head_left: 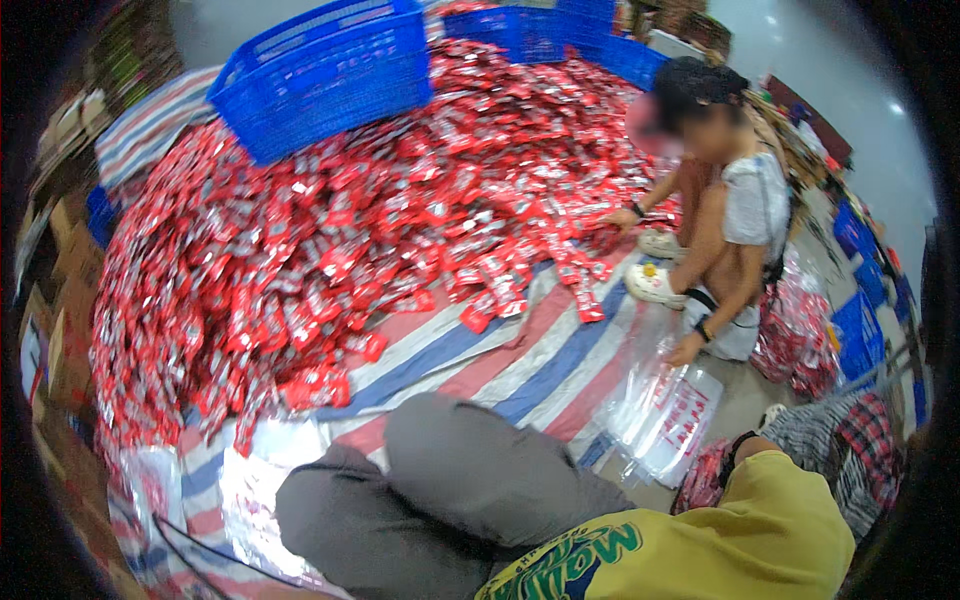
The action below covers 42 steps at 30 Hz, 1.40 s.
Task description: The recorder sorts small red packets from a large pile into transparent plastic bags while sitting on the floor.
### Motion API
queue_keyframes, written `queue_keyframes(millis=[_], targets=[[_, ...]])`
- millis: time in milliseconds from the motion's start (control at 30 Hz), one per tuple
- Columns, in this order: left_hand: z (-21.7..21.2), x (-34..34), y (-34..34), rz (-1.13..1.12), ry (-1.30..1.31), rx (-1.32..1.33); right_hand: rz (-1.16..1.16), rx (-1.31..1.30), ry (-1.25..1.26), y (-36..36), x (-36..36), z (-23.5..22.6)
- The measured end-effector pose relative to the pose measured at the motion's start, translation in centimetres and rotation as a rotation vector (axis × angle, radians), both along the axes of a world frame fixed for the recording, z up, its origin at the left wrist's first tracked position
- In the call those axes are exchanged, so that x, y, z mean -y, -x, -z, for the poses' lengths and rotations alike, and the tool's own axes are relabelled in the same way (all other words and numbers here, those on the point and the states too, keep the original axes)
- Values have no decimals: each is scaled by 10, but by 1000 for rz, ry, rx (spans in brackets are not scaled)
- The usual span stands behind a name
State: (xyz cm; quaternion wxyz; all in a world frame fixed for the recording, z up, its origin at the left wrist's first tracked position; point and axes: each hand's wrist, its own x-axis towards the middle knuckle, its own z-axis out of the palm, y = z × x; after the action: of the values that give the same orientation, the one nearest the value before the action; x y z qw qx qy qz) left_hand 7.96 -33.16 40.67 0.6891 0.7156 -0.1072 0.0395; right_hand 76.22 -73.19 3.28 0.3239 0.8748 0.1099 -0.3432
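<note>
My right arm, in a yellow sleeve (pixel 770 510), reaches out at the lower right. Only its wrist (pixel 748 447) with a black band shows; the fingers are hidden. Close to that wrist are some red packets in clear plastic (pixel 702 485) and flat clear bags (pixel 675 425) with red print. My left hand is out of the picture. In front of my grey-trousered knees (pixel 480 460) spreads a large heap of small shiny red packets (pixel 400 220). It lies on a red, white and blue striped sheet (pixel 550 345).
A person (pixel 750 190) squats at the right, one hand by the heap, the other by the clear bags. A blue crate (pixel 325 85) sits on the heap, with more blue crates (pixel 525 35) behind. Clear plastic (pixel 265 490) lies at my left; cardboard boxes (pixel 75 290) line the left side.
</note>
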Motion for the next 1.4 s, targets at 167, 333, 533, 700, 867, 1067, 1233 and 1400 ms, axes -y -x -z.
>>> queue_keyframes(millis=[167,333,533,700,867,1067,1233,1400], targets=[[15,-21,53,85,57,88,-842,-328,20,20,-148,48],[26,-39,85,318,95,-1,-883,-356,-525,166,-402,51],[79,-147,138,-440,-5,645,-1086,-612,-571,318,-650,23],[240,-249,243,-1359,68,65,-769,-797,-769,367,-837,66],[468,-294,289,-1568,116,-1244,96,-839,-1104,433,-985,100],[569,-273,224,-1336,-114,-1529,703,-842,-1110,463,-1086,137],[549,-291,217,-1564,-47,-1403,824,-1603,-1261,551,-1134,100],[592,-287,282,-1863,-357,-1200,729,-1285,-1437,596,-1150,97]])
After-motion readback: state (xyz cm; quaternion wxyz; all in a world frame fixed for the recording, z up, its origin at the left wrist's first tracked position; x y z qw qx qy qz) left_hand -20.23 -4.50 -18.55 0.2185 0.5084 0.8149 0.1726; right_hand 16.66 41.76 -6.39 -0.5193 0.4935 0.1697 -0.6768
